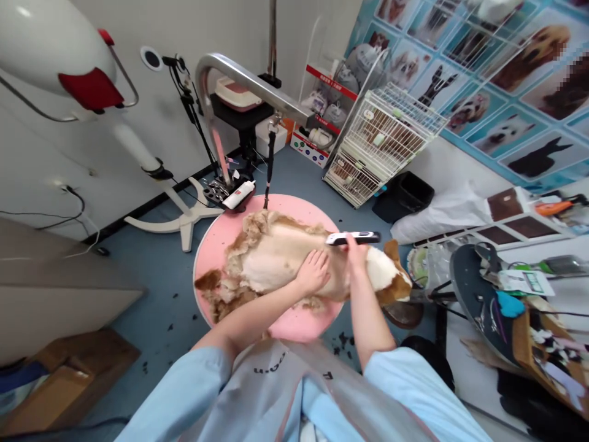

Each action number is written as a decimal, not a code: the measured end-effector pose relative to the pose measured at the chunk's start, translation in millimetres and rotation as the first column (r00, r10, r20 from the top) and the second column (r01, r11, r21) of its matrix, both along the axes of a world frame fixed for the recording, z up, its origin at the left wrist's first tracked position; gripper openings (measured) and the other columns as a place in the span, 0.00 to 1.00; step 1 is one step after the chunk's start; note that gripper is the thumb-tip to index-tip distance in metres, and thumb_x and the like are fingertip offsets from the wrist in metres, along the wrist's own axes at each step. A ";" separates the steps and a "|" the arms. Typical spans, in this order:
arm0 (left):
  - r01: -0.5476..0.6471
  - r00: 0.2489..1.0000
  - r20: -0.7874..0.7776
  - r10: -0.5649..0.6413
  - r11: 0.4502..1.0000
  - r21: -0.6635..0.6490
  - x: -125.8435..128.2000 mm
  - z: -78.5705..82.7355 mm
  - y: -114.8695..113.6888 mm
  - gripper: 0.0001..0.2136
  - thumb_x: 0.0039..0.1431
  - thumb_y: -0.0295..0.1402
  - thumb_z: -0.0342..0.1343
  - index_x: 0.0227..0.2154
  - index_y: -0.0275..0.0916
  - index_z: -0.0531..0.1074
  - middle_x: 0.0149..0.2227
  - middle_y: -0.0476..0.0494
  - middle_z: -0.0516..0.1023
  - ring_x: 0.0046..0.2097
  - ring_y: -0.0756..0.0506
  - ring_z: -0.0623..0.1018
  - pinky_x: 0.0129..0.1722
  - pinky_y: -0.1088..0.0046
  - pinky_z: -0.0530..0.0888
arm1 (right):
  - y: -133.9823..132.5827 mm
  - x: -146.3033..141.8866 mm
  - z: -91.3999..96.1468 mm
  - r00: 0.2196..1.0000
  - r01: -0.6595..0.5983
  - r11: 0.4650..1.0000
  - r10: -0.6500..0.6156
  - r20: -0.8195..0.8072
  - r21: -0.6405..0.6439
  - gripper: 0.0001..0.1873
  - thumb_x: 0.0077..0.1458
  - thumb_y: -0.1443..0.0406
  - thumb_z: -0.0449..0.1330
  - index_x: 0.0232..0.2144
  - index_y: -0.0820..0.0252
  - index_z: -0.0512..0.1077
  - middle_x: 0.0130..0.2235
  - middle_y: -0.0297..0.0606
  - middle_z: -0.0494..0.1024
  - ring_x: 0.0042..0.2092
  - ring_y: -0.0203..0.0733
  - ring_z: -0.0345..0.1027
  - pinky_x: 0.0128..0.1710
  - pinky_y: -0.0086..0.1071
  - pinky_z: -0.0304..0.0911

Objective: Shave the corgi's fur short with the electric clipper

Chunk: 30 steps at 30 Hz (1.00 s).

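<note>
Looks down on a dog (280,255) stretched across a round pink table (294,324), lying from 9 to 3 o'clock, pale shorn flank up, brown-and-white end past the rim at 3 o'clock. Lays the left hand (314,271) flat on that flank just right of the table's centre, palm down, fingers spread toward 1 o'clock, gripping nothing. Wraps the right hand (356,247) tight around the middle of a clipper (353,237), held level along the 9-to-3 line just above the dog's back, at 2 o'clock of the table; cannot tell whether the blade meets the coat. Both hands close together but apart, the right at 2 o'clock of the left. Loose fur (225,288) heaped on the table against the dog from 7 to 10 o'clock. At 12 o'clock, a steel arm (248,77) bending over the table, with a dark strap (269,166) hanging from it toward the dog's end at 11 o'clock. Just off the rim at 11 o'clock, a tray (216,191) with a white clipper (238,196) lying on it. Farther out at 10 o'clock, a white dryer (46,43) on a stand. At 1 o'clock, a wire cage (384,138) by the wall. At 3 o'clock, a cluttered cart (478,301). At 8 o'clock, well apart, a cardboard box (69,374) on the blue floor (156,307), dark scraps of fur scattered there.
</note>
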State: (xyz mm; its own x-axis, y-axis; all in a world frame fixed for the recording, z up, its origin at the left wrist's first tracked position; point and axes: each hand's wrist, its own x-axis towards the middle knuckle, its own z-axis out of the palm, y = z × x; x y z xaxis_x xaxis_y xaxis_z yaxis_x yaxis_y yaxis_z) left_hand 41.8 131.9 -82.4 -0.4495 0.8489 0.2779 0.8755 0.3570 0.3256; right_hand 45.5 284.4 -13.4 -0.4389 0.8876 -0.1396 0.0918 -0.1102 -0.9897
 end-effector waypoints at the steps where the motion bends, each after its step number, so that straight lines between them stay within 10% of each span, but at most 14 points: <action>1: 0.008 1.000 -0.011 -0.008 1.000 -0.007 0.9 2.2 8.2 0.27 0.68 0.38 0.44 0.62 0.24 0.65 0.67 0.27 0.63 0.68 0.34 0.62 0.69 0.54 0.57 | 25.3 16.4 1.2 0.997 0.079 0.996 -0.079 0.004 0.031 0.14 0.45 0.60 0.68 0.31 0.60 0.70 0.22 0.27 0.74 0.19 0.29 0.63 0.17 0.22 0.61; 7: -0.007 0.999 -0.040 0.003 0.993 -0.120 11.2 -11.6 34.4 0.28 0.69 0.38 0.44 0.65 0.23 0.60 0.68 0.27 0.60 0.69 0.34 0.62 0.68 0.56 0.59 | 86.2 48.8 -16.6 0.997 0.072 0.994 -0.068 0.046 -0.087 0.17 0.44 0.60 0.71 0.33 0.60 0.68 0.23 0.28 0.76 0.19 0.30 0.67 0.17 0.21 0.65; 30: -0.069 0.997 -0.020 0.068 0.996 -0.060 13.3 -20.2 13.4 0.27 0.69 0.38 0.41 0.65 0.27 0.62 0.68 0.31 0.61 0.69 0.37 0.62 0.69 0.59 0.57 | -3.9 -70.3 -31.0 0.975 -0.209 0.919 0.222 -0.001 -0.334 0.21 0.47 0.60 0.72 0.38 0.57 0.66 0.20 0.23 0.75 0.16 0.31 0.68 0.16 0.21 0.68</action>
State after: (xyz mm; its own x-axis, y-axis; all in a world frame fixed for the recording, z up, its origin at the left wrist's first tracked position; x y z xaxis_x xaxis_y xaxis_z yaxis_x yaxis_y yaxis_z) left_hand 55.1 145.4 -102.6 -0.5026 0.8319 0.2351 0.8538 0.4350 0.2860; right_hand -24.8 280.5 -44.4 -0.6036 0.6728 -0.4278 0.1850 -0.4038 -0.8960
